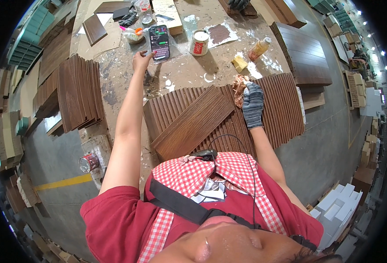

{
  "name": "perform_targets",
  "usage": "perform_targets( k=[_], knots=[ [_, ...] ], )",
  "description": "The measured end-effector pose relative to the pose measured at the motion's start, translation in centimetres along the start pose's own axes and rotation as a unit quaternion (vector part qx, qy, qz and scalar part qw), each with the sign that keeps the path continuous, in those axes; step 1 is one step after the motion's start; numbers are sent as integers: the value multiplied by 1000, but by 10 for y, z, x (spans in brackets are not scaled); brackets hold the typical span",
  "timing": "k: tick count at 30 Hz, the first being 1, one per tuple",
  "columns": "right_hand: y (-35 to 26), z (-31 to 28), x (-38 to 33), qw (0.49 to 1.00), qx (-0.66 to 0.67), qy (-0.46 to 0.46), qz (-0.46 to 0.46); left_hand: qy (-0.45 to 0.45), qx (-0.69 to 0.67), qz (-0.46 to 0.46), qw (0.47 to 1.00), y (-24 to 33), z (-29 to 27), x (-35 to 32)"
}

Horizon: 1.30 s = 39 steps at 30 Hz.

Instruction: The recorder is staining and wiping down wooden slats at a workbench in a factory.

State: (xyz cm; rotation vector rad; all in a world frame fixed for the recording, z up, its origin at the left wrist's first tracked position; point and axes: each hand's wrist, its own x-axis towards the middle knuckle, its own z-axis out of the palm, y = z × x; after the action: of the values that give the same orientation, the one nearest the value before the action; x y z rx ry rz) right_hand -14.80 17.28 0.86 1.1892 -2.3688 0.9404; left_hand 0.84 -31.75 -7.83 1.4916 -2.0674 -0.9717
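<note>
My bare left hand [141,60] reaches to the near left edge of a smartphone [159,41], whose screen is lit and shows a keyboard. A fingertip meets the phone's lower left corner, and nothing is held in that hand. The phone lies on a clear plastic bag. In a grey striped knit glove, my right hand [252,103] is closed on a crumpled brown-stained rag [239,89]. That rag rests at the far edge of a row of brown ridged wood strips [281,107]. Across the row, left of the glove, lies one wood-grain board [193,122] at a slant.
Beyond the strips are a yellow sponge [239,64], a bottle of amber liquid [259,49] and a white-and-red can [199,43]. Stacked brown boards [79,92] stand at left, more panels [305,55] at right. A gloved hand [237,4] shows at the far edge.
</note>
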Motion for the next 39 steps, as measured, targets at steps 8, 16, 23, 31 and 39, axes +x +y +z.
perform_targets(
  k=[8, 16, 23, 31, 39],
  knots=[
    [10, 11, 2, 1000, 3, -6, -1, 72, 14, 14, 997, 10, -30, -13],
    [7, 13, 4, 1000, 4, 10, -16, 3, 97, 18, 995, 1, -18, 6],
    [5, 9, 1, 1000, -4, 2, -10, -36, -82, -31, 995, -5, 12, 27],
    [2, 5, -3, 1000, 11, 5, 0, -93, 0, -33, 995, 13, 7, 6],
    [-4, 2, -3, 1000, 8, 9, 0, -21, 130, -52, 990, 58, 7, -21]
  ],
)
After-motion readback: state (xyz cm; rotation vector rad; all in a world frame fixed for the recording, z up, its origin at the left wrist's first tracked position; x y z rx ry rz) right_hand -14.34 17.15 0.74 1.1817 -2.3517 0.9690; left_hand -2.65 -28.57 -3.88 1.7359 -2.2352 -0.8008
